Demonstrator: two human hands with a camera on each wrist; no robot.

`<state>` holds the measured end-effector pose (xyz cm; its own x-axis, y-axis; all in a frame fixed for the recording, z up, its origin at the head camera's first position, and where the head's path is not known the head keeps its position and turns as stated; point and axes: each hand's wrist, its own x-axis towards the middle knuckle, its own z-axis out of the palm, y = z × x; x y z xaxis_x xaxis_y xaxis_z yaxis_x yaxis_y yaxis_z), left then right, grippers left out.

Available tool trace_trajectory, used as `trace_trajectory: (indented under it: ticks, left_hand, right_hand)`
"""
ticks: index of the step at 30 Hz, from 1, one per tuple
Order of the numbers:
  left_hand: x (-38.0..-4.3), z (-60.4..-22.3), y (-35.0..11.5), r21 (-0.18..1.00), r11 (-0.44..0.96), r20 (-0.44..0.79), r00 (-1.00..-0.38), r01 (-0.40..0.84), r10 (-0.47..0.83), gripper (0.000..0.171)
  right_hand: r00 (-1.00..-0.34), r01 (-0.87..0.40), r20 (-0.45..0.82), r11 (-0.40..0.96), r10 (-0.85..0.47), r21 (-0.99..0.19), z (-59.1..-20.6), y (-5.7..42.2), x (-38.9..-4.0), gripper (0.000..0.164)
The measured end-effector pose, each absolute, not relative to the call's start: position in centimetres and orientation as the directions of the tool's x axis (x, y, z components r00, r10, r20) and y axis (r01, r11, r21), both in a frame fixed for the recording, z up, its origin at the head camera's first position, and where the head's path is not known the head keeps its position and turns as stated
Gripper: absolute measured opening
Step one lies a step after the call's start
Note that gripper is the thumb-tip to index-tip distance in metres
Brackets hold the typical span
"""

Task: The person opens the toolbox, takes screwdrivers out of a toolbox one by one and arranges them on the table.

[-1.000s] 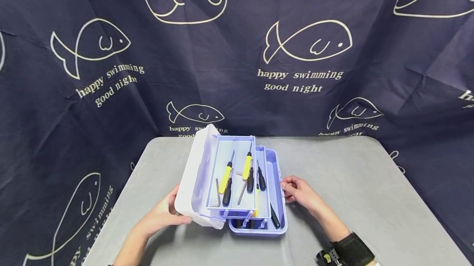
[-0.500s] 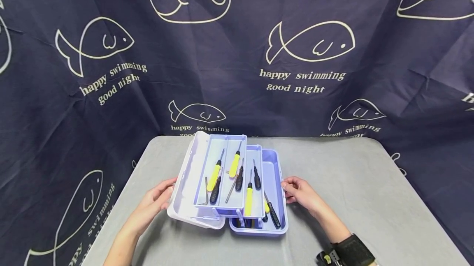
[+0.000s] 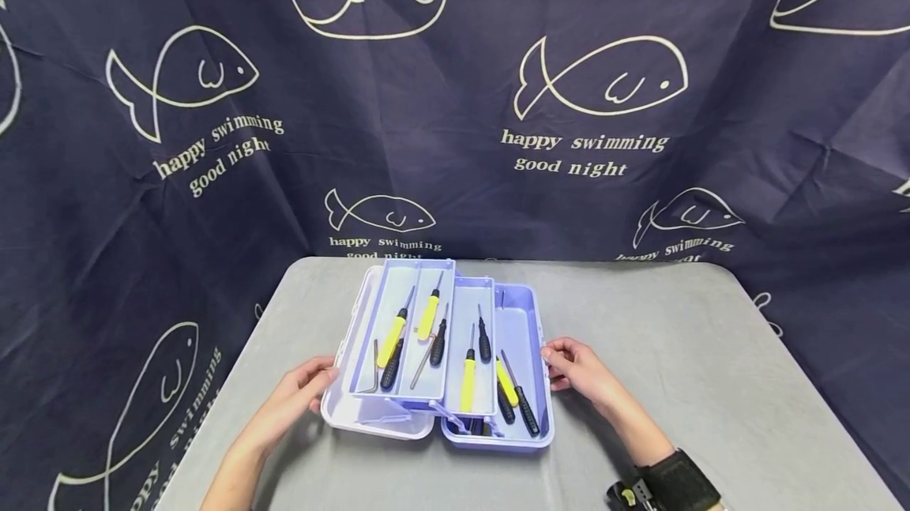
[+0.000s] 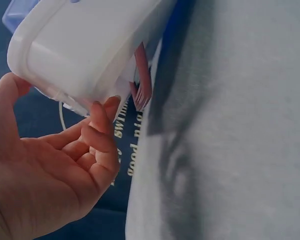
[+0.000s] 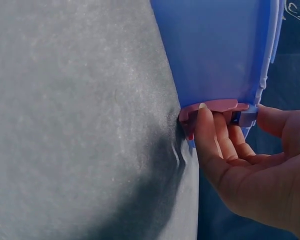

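Observation:
A light purple toolbox (image 3: 522, 321) lies opened out on the table, its white lid (image 3: 340, 408) folded down to the left. Two stepped trays are spread out: an upper tray (image 3: 404, 274) above the lid side and a lower tray (image 3: 464, 298) beside it. My left hand (image 3: 290, 399) holds the lid's outer edge, thumb at the rim and fingers beneath in the left wrist view. My right hand (image 3: 581, 370) grips the box's right side, thumb and fingers around the pink latch (image 5: 215, 105). Yellow screwdrivers (image 3: 392, 341), black screwdrivers (image 3: 526, 410) and a hex key (image 3: 375, 365) lie inside.
The grey table (image 3: 640, 321) surrounds the toolbox, and a dark blue curtain (image 3: 455, 116) with whale and fish drawings hangs behind it. A black wrist strap (image 3: 678, 479) with a small device is on the right forearm.
The lid has swung down to the left, and the trays have spread left with their tools, uncovering more of the base. My left hand has followed the lid; the right hand stays put.

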<state>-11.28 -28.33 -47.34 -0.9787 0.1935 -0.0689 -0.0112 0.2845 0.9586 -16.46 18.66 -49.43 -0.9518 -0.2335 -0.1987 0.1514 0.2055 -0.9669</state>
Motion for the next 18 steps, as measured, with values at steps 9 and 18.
trace_trajectory:
  ticks: [9, 18]
  left_hand:
    - [-12.0, -49.4, -28.6, 0.956, 0.291, -0.127, -0.95, -0.041, 0.284, 0.043]
    - [-12.2, -50.3, -28.6, 0.98, 0.187, -0.01, -0.925, 0.066, 0.379, 0.037]
  right_hand:
    - [-0.951, 0.159, -0.206, 0.204, -0.232, -0.966, -49.4, 18.7, -16.5, 0.035]
    - [-0.952, 0.161, -0.204, 0.192, -0.23, -0.968, -49.4, 18.6, -16.4, 0.036]
